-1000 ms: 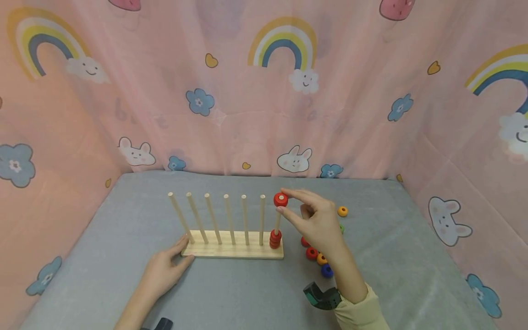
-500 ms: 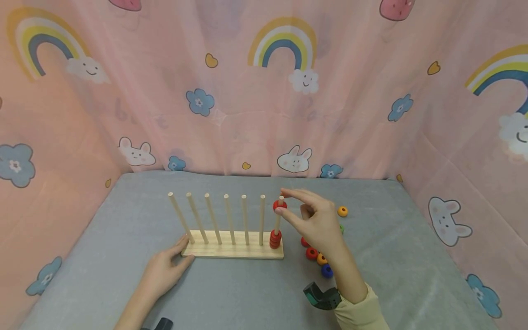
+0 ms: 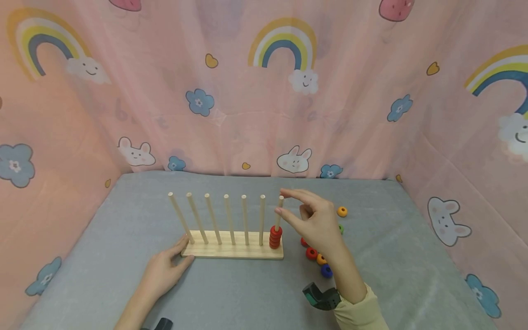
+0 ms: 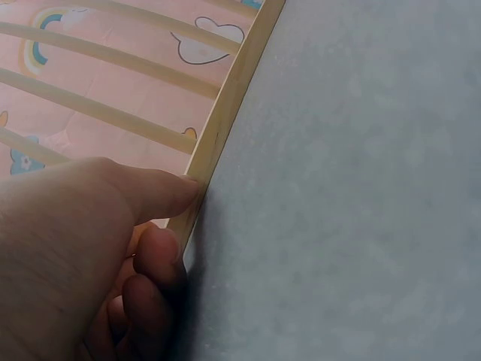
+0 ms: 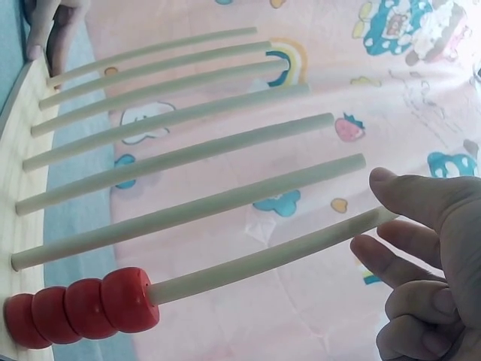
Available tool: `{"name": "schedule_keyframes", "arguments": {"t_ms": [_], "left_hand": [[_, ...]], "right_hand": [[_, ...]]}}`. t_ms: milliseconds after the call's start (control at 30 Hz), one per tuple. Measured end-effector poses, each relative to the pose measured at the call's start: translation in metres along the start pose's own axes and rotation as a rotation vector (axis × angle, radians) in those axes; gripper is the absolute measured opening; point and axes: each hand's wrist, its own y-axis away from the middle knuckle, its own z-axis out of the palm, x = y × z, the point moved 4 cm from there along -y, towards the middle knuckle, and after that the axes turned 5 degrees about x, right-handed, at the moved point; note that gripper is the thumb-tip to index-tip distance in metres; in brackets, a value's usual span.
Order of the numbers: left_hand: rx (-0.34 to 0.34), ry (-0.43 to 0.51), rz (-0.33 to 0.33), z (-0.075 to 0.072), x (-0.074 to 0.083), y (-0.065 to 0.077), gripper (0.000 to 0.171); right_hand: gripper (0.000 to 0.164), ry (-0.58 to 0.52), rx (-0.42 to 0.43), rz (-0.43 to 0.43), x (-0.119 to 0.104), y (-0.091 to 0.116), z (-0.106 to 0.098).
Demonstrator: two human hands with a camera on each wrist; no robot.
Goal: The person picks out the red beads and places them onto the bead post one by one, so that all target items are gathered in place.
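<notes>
I see four red beads stacked on the nearest wooden peg, against the board, the right hand parting thumb and forefinger around the peg's tip.

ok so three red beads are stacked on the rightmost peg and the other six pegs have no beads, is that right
Not quite, the count is off: four red beads are stacked on the rightmost peg, as the right wrist view shows. The other six pegs do have no beads.

Pale wooden rack, seven upright pegs, four red beads stacked on the rightmost
</notes>
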Motion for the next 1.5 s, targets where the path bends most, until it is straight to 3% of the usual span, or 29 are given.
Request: {"name": "schedule_keyframes", "arguments": {"t_ms": [333,733,900,1133,1300,1500], "left_hand": [[-0.015,-0.005,-0.007,0.001,0.0,-0.003,0.061],[-0.023,0.007,-0.021,-0.001,0.002,-0.001,0.06],[-0.036,0.008,-0.034,-0.001,0.002,-0.001,0.061],[-0.025,0.015,-0.028,-0.002,0.001,0.0,0.061],[-0.018,0.011,-0.03,-0.002,-0.001,0.0,0.062],[-0.019,0.002,-0.038,-0.002,0.0,-0.001,0.062]], "right_hand": [[0.034,-0.034,0.043,0.007,0.005,-0.001,-0.011],[0.033,0.104,0.087,-0.065,0.018,-0.007,-0.041],[0.032,0.117,0.08,-0.01,0.041,0.002,-0.057],[0.023,0.059,-0.002,0.131,0.076,0.026,-0.069],[0.021,0.036,-0.08,0.257,0.102,0.047,-0.071],[0.031,0.004,-0.128,0.37,0.132,0.069,-0.067]]}}
